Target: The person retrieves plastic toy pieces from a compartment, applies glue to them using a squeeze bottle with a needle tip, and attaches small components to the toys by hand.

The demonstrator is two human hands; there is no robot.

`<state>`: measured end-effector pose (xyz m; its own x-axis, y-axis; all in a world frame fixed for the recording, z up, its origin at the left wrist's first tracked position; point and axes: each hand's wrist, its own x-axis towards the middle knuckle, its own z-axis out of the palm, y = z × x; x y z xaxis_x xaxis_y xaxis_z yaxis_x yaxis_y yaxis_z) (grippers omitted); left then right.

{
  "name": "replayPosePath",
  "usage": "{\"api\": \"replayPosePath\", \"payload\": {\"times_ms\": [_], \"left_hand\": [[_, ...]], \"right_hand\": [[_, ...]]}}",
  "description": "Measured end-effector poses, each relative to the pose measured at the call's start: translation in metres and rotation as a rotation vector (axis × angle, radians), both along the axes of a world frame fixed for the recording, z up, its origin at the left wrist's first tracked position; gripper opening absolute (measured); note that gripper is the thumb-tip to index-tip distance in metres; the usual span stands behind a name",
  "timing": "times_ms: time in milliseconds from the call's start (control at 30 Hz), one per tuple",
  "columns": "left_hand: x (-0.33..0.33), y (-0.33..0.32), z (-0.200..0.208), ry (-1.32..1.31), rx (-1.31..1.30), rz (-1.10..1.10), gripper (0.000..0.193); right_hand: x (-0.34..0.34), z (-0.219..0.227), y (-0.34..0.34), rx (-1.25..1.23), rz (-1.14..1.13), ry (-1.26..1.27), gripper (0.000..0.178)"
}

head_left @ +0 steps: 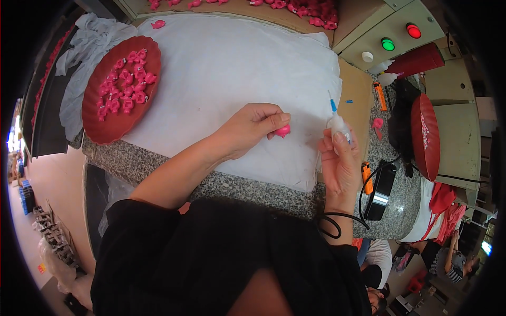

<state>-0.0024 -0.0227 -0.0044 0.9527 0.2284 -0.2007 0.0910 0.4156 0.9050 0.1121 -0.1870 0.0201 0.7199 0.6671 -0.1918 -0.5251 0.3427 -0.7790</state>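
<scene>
Between the thumb and fingers of my left hand [258, 124] is a small pink figurine [283, 131], held just above the white cloth [211, 68]. My right hand [340, 158] is closed around a small white squeeze bottle [338, 125] with a blue needle tip [333, 104] that points up and away from me. The needle is apart from the figurine. Left of my hands, a scalloped red tray [94, 117] carries several more pink figurines [126, 87]. One loose pink figurine [158, 24] lies at the cloth's far left edge. My fingers hide part of the held figurine.
A phone [380, 190] with a black cable and orange lighters [367, 178] lie right on the granite top [400, 221]. Beyond stand a second red tray [431, 152] and a panel with green [387, 44] and red [414, 31] lights. Other people [454, 263] are at lower right.
</scene>
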Motion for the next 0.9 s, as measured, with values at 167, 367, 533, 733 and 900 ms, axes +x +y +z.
{"api": "replayPosePath", "payload": {"times_ms": [167,367,533,733,900], "left_hand": [[0.001,0.002,-0.002,0.032,-0.031,-0.010,0.023],[0.002,0.002,-0.002,0.043,-0.032,0.000,0.024],[0.001,0.003,-0.002,0.044,-0.052,-0.013,0.023],[0.001,0.003,-0.002,0.072,-0.073,-0.008,0.022],[0.002,0.003,-0.002,0.092,-0.073,-0.006,0.022]], "right_hand": [[0.003,0.000,-0.002,-0.021,-0.027,-0.113,0.029],[0.004,-0.001,-0.004,0.032,-0.005,-0.083,0.024],[0.003,0.000,-0.002,0.101,-0.023,-0.105,0.021],[-0.008,0.005,0.001,0.036,-0.120,-0.310,0.018],[-0.019,0.004,0.001,-0.110,-0.157,-0.640,0.019]]}}
